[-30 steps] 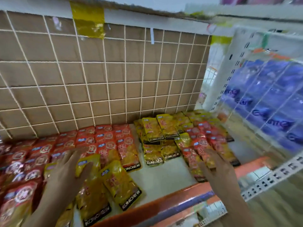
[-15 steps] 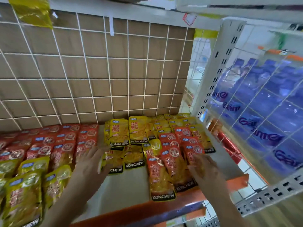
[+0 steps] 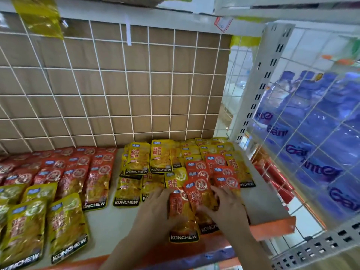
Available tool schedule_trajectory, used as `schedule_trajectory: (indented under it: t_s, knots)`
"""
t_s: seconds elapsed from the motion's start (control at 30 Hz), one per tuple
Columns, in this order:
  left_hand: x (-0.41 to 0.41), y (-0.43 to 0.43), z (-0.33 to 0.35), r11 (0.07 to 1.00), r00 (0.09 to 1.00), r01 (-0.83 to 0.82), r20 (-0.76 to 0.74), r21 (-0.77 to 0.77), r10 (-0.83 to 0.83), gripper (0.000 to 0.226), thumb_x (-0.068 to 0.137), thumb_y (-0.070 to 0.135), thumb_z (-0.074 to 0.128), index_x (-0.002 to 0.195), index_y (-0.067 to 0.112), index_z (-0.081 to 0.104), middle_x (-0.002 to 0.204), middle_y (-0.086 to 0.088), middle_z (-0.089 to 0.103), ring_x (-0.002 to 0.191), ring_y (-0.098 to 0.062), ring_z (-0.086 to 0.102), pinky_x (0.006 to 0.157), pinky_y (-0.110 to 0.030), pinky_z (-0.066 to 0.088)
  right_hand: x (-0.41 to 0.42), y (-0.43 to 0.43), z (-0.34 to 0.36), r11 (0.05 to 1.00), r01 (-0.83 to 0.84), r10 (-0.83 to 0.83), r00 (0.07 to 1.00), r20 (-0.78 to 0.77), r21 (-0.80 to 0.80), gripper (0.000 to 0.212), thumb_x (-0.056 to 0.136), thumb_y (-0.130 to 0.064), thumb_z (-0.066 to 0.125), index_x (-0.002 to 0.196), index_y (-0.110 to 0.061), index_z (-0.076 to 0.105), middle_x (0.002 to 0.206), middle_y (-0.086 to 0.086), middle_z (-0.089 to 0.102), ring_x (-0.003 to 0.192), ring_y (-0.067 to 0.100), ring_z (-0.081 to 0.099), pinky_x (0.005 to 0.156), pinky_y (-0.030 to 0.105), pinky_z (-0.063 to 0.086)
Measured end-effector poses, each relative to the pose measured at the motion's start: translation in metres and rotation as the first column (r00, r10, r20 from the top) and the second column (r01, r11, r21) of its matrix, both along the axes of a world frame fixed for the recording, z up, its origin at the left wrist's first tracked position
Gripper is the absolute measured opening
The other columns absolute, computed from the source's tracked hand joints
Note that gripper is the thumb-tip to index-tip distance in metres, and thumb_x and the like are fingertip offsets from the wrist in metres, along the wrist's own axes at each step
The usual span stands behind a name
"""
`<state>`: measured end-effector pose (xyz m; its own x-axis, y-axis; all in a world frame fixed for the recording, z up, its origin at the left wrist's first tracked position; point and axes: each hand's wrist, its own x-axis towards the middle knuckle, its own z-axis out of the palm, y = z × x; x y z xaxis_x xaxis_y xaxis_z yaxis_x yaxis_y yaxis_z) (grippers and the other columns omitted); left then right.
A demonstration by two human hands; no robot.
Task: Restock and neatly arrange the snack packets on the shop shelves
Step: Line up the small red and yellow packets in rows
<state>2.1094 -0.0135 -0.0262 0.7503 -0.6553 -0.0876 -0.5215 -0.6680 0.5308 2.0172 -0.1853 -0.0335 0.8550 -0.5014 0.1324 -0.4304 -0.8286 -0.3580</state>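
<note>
Pressing a red packet [image 3: 182, 210] flat with the left grip [image 3: 155, 209], fingers straight. Pressing the next packet [image 3: 202, 195] with the right grip [image 3: 226, 207], fingers spread, holding nothing.

Hands counted: two, one left hand [image 3: 155, 209] and one right hand [image 3: 228, 205]. Red foil snack packets [image 3: 97, 172] and yellow foil snack packets [image 3: 136, 160] overlap in stacks, so exact counts cannot be established.

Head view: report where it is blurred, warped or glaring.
Head view, blur: the left hand, the right hand and the red packets under them are soft; head view, distortion: the wire grid lines bow; head view, right edge: the blue bottle packs smear; head view, light: even, mild sheen on packets, no hard shadows.
</note>
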Motion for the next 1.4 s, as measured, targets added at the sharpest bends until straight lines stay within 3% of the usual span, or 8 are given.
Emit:
schedule_trajectory:
  t_s: [0.13,0.23,0.33,0.53,0.63,0.8,1.03,1.4]
  knots:
    - [-0.006,-0.002,0.002,0.972,0.974,-0.129,-0.209,-0.195,0.088,0.086,0.070,0.039,0.078,0.139,0.030,0.027,0.112,0.016,0.052,0.098,-0.004,0.055,0.085,-0.020,0.046,0.000,0.000,0.010,0.993,-0.009,0.013,0.999,-0.032,0.119,0.075,0.069,-0.071,0.054,0.124,-0.022,0.044,0.102,-0.007,0.055,0.097,0.009,0.052,0.078,0.019,0.037]
    - [-0.005,-0.002,0.003,0.950,0.960,-0.171,-0.261,-0.260,0.101,0.083,0.075,0.023,0.076,0.140,0.032,0.025,0.089,0.017,0.051,0.076,0.003,0.052,0.062,-0.013,0.043,0.002,-0.001,0.010,0.981,-0.004,0.006,1.000,-0.009,0.196,0.054,0.068,-0.056,0.068,0.103,-0.025,0.042,0.094,-0.005,0.060,0.086,0.012,0.057,0.071,0.021,0.042]
    - [-0.001,-0.001,0.002,0.919,0.923,-0.234,-0.370,-0.318,0.107,0.076,0.076,0.014,0.075,0.138,0.028,0.032,0.090,0.006,0.057,0.079,-0.006,0.057,0.063,-0.018,0.047,0.001,0.002,0.011,0.954,-0.022,0.003,0.998,0.065,0.300,0.045,0.068,-0.053,0.068,0.093,-0.025,0.042,0.084,-0.004,0.062,0.076,0.011,0.058,0.063,0.023,0.043]
    - [0.005,0.018,0.017,0.817,0.877,-0.298,-0.479,-0.493,0.031,0.030,0.081,-0.001,0.066,0.089,0.029,0.062,0.072,0.013,0.068,0.075,-0.010,0.063,0.082,-0.040,0.054,0.003,0.001,0.026,0.917,-0.046,-0.059,0.967,0.249,0.396,0.026,0.079,-0.023,0.071,0.074,-0.025,0.046,0.065,-0.007,0.050,0.062,0.006,0.048,0.055,0.024,0.035]
    - [0.011,0.040,0.021,0.773,0.882,-0.337,-0.468,-0.537,0.059,0.018,0.084,0.004,0.064,0.086,0.022,0.064,0.071,0.012,0.068,0.075,-0.011,0.063,0.078,-0.037,0.055,0.011,0.004,0.032,0.891,-0.048,-0.097,0.952,0.291,0.452,0.028,0.076,-0.019,0.074,0.074,-0.027,0.048,0.066,-0.007,0.054,0.069,0.015,0.055,0.060,0.027,0.039]
    - [0.024,0.091,0.033,0.660,0.876,-0.432,-0.458,-0.614,0.148,0.007,0.084,0.009,0.063,0.086,0.015,0.064,0.080,0.001,0.071,0.079,-0.016,0.066,0.075,-0.034,0.055,0.026,0.028,0.049,0.856,-0.197,0.057,0.955,0.292,0.478,0.019,0.079,-0.017,0.071,0.076,-0.028,0.056,0.057,-0.018,0.062,0.061,-0.012,0.059,0.060,0.013,0.044]
    - [0.047,0.176,0.043,0.458,0.818,-0.575,-0.478,-0.678,0.320,0.015,0.081,-0.002,0.062,0.083,0.013,0.062,0.060,0.007,0.065,0.060,-0.003,0.060,0.060,-0.016,0.049,0.066,0.091,0.054,0.777,-0.315,0.130,0.928,0.350,0.545,0.013,0.082,-0.013,0.066,0.079,-0.014,0.054,0.065,-0.008,0.067,0.060,-0.005,0.061,0.050,0.010,0.042]
    - [0.090,0.332,0.043,0.385,0.758,-0.638,-0.455,-0.667,0.467,0.008,0.084,-0.003,0.057,0.084,0.004,0.060,0.064,0.000,0.062,0.052,0.000,0.058,0.053,-0.011,0.047,0.130,0.221,0.048,0.638,-0.411,0.204,0.906,0.371,0.651,0.013,0.085,-0.008,0.064,0.088,-0.013,0.051,0.077,-0.001,0.068,0.064,0.008,0.065,0.053,0.021,0.050]
